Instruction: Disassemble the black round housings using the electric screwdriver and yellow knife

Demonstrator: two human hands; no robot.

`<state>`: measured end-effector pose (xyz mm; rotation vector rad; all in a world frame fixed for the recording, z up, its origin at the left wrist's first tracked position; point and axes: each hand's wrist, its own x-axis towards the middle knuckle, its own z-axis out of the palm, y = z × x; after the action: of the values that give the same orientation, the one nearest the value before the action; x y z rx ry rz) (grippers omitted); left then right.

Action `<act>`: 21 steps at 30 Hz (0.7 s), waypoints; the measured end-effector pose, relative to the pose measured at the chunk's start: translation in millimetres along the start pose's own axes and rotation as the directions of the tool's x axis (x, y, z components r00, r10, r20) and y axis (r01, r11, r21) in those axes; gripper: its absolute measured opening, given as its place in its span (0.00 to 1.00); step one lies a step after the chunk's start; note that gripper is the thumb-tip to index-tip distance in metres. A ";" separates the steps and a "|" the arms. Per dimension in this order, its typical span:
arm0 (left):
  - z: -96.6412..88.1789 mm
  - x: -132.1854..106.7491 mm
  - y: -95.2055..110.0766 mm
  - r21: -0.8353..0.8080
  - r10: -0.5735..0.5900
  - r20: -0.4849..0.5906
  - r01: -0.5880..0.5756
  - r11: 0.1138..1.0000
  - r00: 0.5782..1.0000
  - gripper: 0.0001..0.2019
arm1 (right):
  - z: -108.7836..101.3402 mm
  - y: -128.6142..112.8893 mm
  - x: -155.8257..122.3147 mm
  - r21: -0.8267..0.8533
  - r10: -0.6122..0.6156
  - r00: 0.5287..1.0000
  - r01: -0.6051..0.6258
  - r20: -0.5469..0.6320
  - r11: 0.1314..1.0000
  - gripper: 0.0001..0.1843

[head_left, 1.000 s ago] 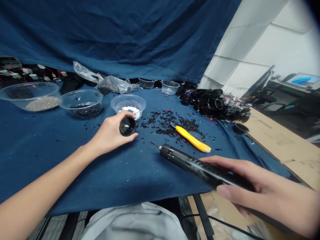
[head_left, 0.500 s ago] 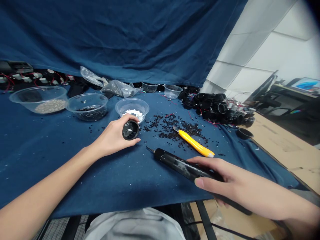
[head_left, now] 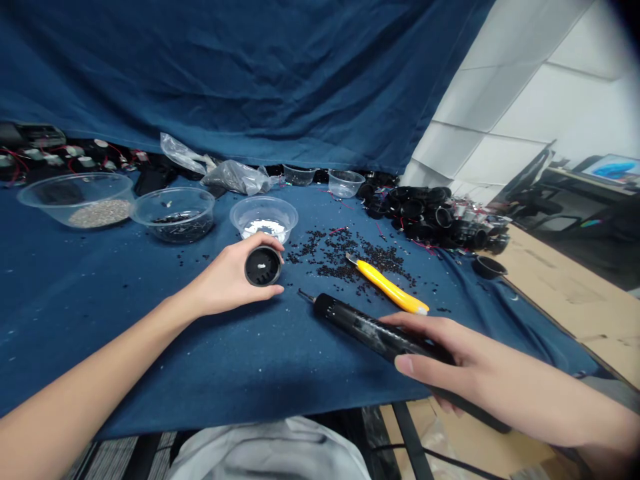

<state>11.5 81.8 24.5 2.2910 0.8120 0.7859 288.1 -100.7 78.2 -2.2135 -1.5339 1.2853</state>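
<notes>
My left hand (head_left: 235, 279) grips a round black plastic housing (head_left: 263, 267), its open end facing me and a small white piece showing inside. In my right hand (head_left: 450, 360) is a black electric screwdriver (head_left: 365, 330), its thin bit pointing up and left toward the housing without touching it. A yellow-handled utility knife (head_left: 390, 287) lies beyond the screwdriver, beside many scattered small black screws (head_left: 345, 257). Just behind my left hand stands a clear bowl (head_left: 264, 208) with white pieces in it.
To the left stand a clear bowl of black parts (head_left: 175, 207) and a larger bowl (head_left: 75, 183) of small greyish pieces. Plastic bags (head_left: 237, 177) lie behind. Black housings with wires (head_left: 425, 210) are heaped at the back right, near a small black cup (head_left: 489, 267) and cardboard (head_left: 560, 293).
The housing in my left hand has turned slightly, its opening now more toward me. My right hand and the screwdriver have shifted a little to the right.
</notes>
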 end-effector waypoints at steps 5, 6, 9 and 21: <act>-2.2 0.3 -1.8 -0.016 -0.007 0.051 0.008 1.000 0.999 0.23 | 1.8 -6.7 -0.4 0.014 -0.026 0.999 0.025 0.034 1.000 0.38; -3.4 0.0 -1.5 -0.021 -0.008 0.075 0.009 1.000 0.997 0.23 | 1.8 -7.2 -1.0 0.006 -0.032 0.999 0.032 0.037 0.999 0.37; -6.3 -1.1 1.4 -0.049 -0.005 0.193 0.015 0.999 0.981 0.25 | 1.7 -4.0 -5.5 -0.022 -0.052 0.998 0.052 0.029 0.998 0.37; 0.9 -3.1 11.2 -0.211 -0.012 0.473 0.127 0.969 0.881 0.30 | 1.4 14.7 -20.9 -0.071 -0.037 0.998 0.033 -0.060 0.997 0.38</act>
<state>14.0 72.1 30.5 2.0929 0.5385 0.2512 295.0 -125.2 80.8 -2.2352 -1.6105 1.1604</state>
